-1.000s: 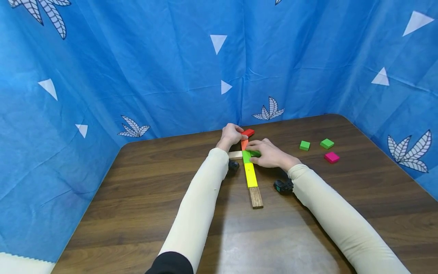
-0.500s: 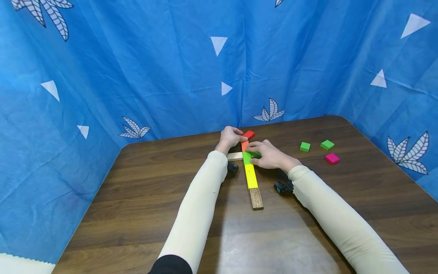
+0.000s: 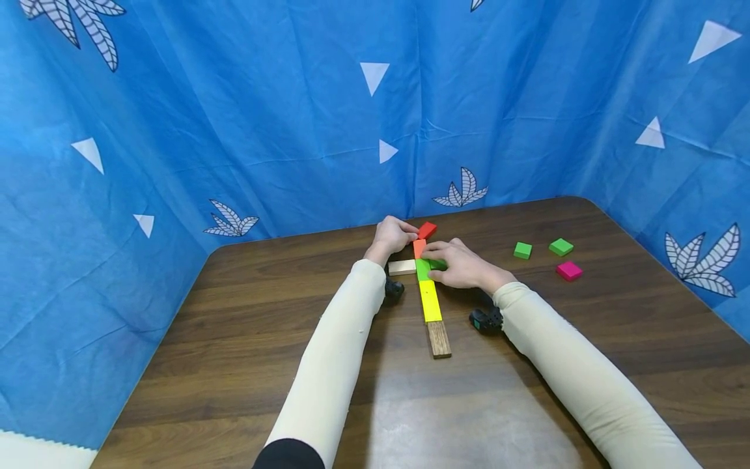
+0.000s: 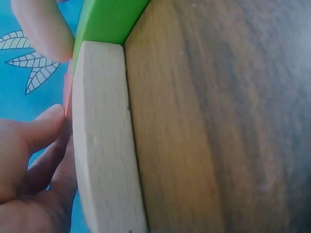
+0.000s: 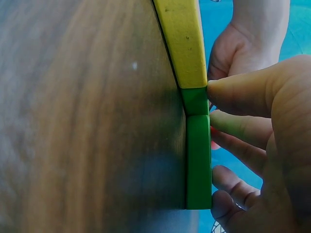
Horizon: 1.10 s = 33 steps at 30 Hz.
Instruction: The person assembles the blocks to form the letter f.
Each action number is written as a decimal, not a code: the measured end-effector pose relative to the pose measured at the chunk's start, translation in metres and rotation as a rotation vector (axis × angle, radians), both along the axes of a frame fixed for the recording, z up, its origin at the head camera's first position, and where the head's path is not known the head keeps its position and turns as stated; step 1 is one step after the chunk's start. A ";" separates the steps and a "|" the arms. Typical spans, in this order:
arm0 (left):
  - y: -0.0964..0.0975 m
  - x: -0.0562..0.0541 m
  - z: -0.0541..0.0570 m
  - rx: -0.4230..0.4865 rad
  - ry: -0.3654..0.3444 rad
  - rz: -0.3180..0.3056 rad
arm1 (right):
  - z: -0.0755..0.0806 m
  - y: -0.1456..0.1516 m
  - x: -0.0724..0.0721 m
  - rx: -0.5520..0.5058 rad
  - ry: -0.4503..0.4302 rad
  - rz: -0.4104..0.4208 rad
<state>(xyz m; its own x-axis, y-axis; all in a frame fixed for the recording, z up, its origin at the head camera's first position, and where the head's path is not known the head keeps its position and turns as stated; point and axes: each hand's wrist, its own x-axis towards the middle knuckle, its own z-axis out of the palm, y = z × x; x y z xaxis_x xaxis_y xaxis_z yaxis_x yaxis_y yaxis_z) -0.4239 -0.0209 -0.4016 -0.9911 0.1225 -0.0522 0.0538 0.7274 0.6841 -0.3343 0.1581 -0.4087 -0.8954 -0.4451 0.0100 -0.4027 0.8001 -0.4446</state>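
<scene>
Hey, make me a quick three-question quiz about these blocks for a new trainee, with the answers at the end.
1. Fill in: between the yellow block and the orange-red block sits a ... block.
2. True or false: the right hand is touching the pink block.
3. Which lies nearest the person? A) red block, B) brown block, C) pale block.

Key: 1. light green; 2. false; 3. B.

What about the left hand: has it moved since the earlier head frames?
Yes, slightly: in the head view the left hand has shifted left, judged against the yellow block.
</scene>
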 end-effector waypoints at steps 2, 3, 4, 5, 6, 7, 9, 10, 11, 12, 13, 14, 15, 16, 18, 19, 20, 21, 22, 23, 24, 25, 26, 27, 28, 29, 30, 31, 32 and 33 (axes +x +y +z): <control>0.001 0.000 0.000 -0.008 -0.001 -0.002 | 0.000 0.000 0.000 -0.001 -0.002 -0.001; 0.001 0.000 0.001 -0.010 0.000 -0.002 | 0.000 0.000 0.000 0.000 -0.002 -0.002; 0.001 0.000 0.001 -0.013 0.001 -0.002 | -0.001 0.000 0.000 -0.001 -0.002 -0.002; 0.001 0.000 0.001 -0.015 0.003 -0.005 | -0.001 0.000 0.000 -0.002 -0.002 -0.003; 0.002 0.000 0.001 -0.019 0.006 -0.008 | -0.001 0.000 0.000 -0.003 -0.002 -0.003; 0.002 0.000 0.002 -0.022 0.009 -0.012 | -0.001 0.000 0.000 -0.002 0.000 -0.004; 0.002 0.000 0.002 -0.026 0.013 -0.017 | -0.001 0.000 0.000 -0.003 0.003 -0.003; 0.002 0.000 0.002 -0.026 0.012 -0.019 | -0.001 0.000 -0.001 -0.004 0.003 -0.002; 0.003 0.000 0.002 -0.026 0.010 -0.019 | -0.001 0.000 -0.001 -0.004 0.004 -0.001; 0.003 0.000 0.003 -0.025 0.004 -0.017 | -0.002 0.000 -0.001 -0.004 0.004 -0.001; 0.003 0.000 0.003 -0.023 -0.003 -0.013 | -0.002 0.000 -0.001 -0.004 0.003 0.000; 0.003 0.000 0.003 -0.023 -0.007 -0.011 | -0.002 0.000 -0.001 -0.005 0.002 0.000; 0.004 0.001 0.003 -0.023 -0.009 -0.008 | -0.002 0.000 0.000 -0.005 0.001 -0.001; 0.004 0.001 0.003 -0.023 -0.011 -0.005 | -0.002 0.000 0.000 -0.006 0.000 -0.001; 0.004 0.002 0.003 -0.026 -0.012 -0.005 | -0.002 -0.001 0.000 -0.008 0.000 -0.001; 0.004 0.002 0.003 -0.028 -0.009 -0.005 | -0.003 -0.001 0.000 -0.008 0.001 -0.002; 0.004 0.002 0.003 -0.031 -0.003 -0.007 | -0.003 -0.001 0.000 -0.009 0.002 -0.003; 0.004 0.002 0.002 -0.032 0.001 -0.007 | -0.003 -0.001 0.000 -0.009 0.003 -0.004; 0.004 0.002 0.002 -0.034 0.002 -0.008 | -0.003 -0.001 0.000 -0.010 0.004 -0.004; 0.004 0.002 0.002 -0.035 0.004 -0.010 | -0.003 -0.001 0.000 -0.011 0.004 -0.004; 0.004 0.002 0.002 -0.036 0.006 -0.012 | -0.003 -0.001 0.000 -0.011 0.004 -0.004; 0.003 0.002 0.002 -0.037 0.008 -0.015 | -0.003 -0.001 0.000 -0.011 0.004 -0.005; 0.003 0.002 0.002 -0.034 0.009 -0.021 | -0.003 -0.001 0.000 -0.012 0.003 -0.005; 0.002 0.002 0.002 -0.032 0.006 -0.027 | -0.003 -0.001 0.000 -0.012 0.002 -0.005; 0.001 0.002 0.002 -0.028 0.004 -0.036 | -0.003 -0.001 0.000 -0.013 0.001 -0.004; 0.000 0.002 0.002 -0.021 0.005 -0.046 | -0.003 -0.001 0.000 -0.011 0.001 -0.002; -0.002 0.003 0.002 -0.014 0.006 -0.054 | -0.003 0.000 0.000 -0.009 0.001 0.000; -0.004 0.003 0.001 -0.007 0.010 -0.064 | -0.003 0.000 0.000 -0.009 0.001 -0.001; -0.006 0.003 0.001 0.002 0.014 -0.074 | -0.002 0.000 0.000 -0.009 0.000 -0.003; -0.008 0.003 0.001 0.008 0.019 -0.084 | -0.002 0.001 0.000 -0.009 0.000 -0.005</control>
